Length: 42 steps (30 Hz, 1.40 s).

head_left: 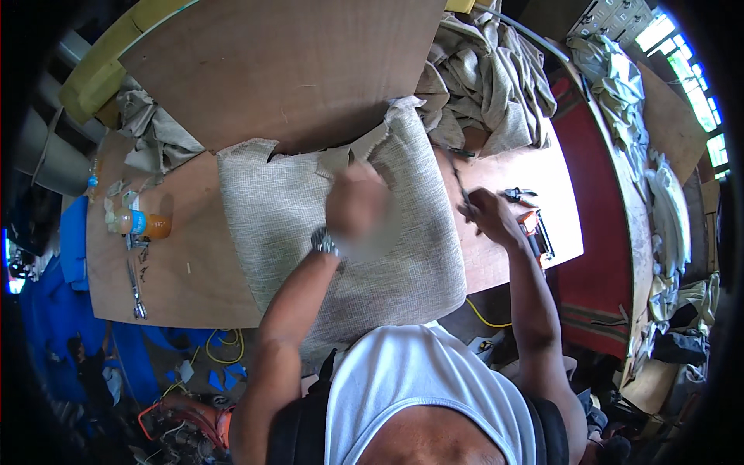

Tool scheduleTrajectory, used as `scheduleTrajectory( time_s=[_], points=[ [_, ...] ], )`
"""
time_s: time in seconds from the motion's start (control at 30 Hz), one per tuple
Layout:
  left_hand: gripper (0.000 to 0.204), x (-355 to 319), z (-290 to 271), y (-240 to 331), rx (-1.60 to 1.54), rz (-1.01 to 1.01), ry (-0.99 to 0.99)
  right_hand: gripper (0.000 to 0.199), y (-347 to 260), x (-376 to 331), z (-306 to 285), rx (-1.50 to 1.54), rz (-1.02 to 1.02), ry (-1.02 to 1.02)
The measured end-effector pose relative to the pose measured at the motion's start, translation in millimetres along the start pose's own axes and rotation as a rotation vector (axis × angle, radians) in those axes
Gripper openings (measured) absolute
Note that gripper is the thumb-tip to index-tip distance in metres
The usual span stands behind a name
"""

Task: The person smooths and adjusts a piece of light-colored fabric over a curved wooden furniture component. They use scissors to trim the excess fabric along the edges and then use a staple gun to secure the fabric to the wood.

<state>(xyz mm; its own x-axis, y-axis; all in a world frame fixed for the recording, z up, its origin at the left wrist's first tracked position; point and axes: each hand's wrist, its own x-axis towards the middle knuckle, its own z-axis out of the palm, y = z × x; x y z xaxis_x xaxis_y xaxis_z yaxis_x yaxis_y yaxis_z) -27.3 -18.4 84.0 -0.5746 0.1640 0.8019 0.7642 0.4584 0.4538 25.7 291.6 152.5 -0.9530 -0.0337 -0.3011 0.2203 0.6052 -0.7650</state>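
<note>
An orange bottle (143, 224) stands at the left of the wooden table (186, 271), a spanner (136, 287) near it. Pliers (518, 194) lie right. Crumpled beige cloth (488, 77) is heaped behind.

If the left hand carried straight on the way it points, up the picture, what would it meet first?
Probably the torn top edge of the beige fabric cover, just beyond the left hand. Past that lies the brown plywood board. The hand is blurred, and its height above the fabric is unclear.
</note>
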Motion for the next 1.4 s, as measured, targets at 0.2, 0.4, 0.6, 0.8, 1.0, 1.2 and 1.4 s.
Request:
scheduleTrajectory(
  time_s=[0.2, 0.4, 0.6, 0.8, 1.0, 1.2, 1.4],
  points=[
    [0.022, -168.1, -37.6, 117.3, -0.232, 0.247, -0.627, 0.041, 179.7, -71.4, 36.5, -0.082, 0.32, 0.35],
    [0.065, -193.2, -61.7, 118.9, 0.274, -0.12, -1.004, 0.028, 253.4, -98.2, 59.7, -0.289, 0.335, 0.253],
    [0.087, -104.2, -14.0, 31.6, 0.668, -0.26, -0.984, 0.016, 246.2, -81.9, 60.6, -0.327, 0.263, 0.211],
    [0.068, -11.2, 9.7, -85.7, 0.856, -0.659, -0.874, 0.028, 236.3, -110.9, 26.3, -0.425, 0.091, 0.213],
    [0.04, 4.0, -43.3, -54.4, 0.65, -0.452, -0.267, 0.027, 224.3, -172.7, 11.9, -0.386, -0.172, 0.396],
    [0.047, -108.4, -143.7, 42.5, 1.024, -0.55, 0.077, 0.047, 236.4, -175.6, 67.3, 0.27, -0.196, 0.246],
    [0.097, -212.7, -199.7, 89.2, 0.525, -1.58, 0.197, 0.085, 222.8, -59.5, 92.9, 0.648, -0.055, -0.27]
  ],
)
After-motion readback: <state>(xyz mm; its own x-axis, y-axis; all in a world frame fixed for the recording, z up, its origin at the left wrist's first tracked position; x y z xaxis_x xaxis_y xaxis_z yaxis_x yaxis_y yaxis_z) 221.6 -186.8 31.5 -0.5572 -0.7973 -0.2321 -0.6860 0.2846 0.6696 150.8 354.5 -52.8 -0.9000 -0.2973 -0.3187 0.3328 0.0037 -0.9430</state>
